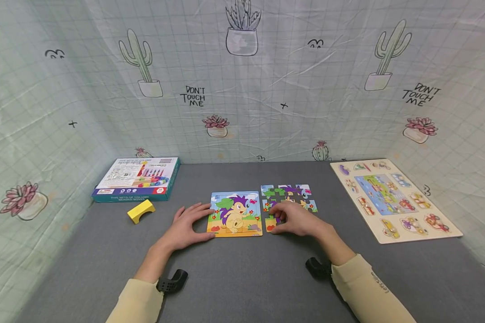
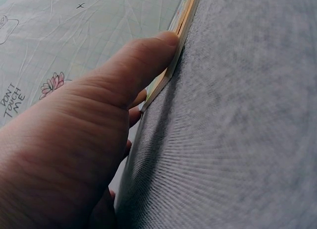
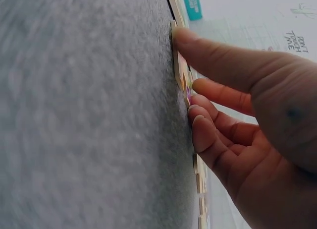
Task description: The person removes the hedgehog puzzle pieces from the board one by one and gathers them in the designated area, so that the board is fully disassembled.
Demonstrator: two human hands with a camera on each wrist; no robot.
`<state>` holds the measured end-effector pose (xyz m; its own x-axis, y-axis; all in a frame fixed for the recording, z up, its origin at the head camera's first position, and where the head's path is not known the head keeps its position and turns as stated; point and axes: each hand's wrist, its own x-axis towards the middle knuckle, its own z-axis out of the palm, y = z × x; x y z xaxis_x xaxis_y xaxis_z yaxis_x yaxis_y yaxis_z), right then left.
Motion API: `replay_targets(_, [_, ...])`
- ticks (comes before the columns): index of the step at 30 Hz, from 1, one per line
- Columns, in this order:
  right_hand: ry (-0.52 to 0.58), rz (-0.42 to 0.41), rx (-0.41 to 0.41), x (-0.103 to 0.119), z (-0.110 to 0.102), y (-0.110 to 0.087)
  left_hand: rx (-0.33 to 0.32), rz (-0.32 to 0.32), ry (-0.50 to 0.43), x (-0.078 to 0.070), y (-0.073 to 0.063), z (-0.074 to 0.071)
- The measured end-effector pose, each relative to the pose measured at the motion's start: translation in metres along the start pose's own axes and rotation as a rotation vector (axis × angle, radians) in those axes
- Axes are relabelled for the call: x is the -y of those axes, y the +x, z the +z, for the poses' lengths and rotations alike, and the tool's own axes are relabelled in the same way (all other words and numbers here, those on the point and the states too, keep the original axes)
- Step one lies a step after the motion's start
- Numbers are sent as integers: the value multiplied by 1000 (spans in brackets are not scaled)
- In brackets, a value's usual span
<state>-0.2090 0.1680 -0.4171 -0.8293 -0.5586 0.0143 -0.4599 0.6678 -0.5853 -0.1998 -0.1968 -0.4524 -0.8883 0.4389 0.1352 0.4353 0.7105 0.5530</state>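
A square picture puzzle board (image 1: 235, 216) showing a purple hedgehog lies flat on the grey table. My left hand (image 1: 187, 228) rests beside it, fingers spread and thumb against its left edge; in the left wrist view the thumb touches the board's side. Loose jigsaw pieces (image 1: 303, 190) with matching colours lie in a rough grid just right of the board. Over their near left corner, my right hand (image 1: 296, 219) has thumb and fingers curled about an orange-and-red puzzle piece (image 1: 270, 225). The right wrist view shows the piece (image 3: 179, 65) low at the table, partly covered by the fingers.
At the back left lies a flat bead-set box (image 1: 139, 177), with a yellow arch block (image 1: 141, 211) in front of it. A wooden board with vehicle pictures (image 1: 414, 181) lies at the right. Printed cloth (image 1: 258, 80) hangs behind the table and along its sides.
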Motion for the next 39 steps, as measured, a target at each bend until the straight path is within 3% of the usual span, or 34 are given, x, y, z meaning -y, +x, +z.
replay_targets(7, [22, 24, -24, 3, -2, 1, -1, -4, 3, 0, 0, -1])
replay_targets(19, [152, -38, -12, 15, -6, 7, -3, 1, -4, -1, -1, -1])
replay_targets(29, [247, -122, 24, 33, 6, 30, 1, -6, 4, -1, 0, -1])
replay_targets(39, [243, -118, 51, 49, 24, 58, 4, -5, 2, -1, 0, -1])
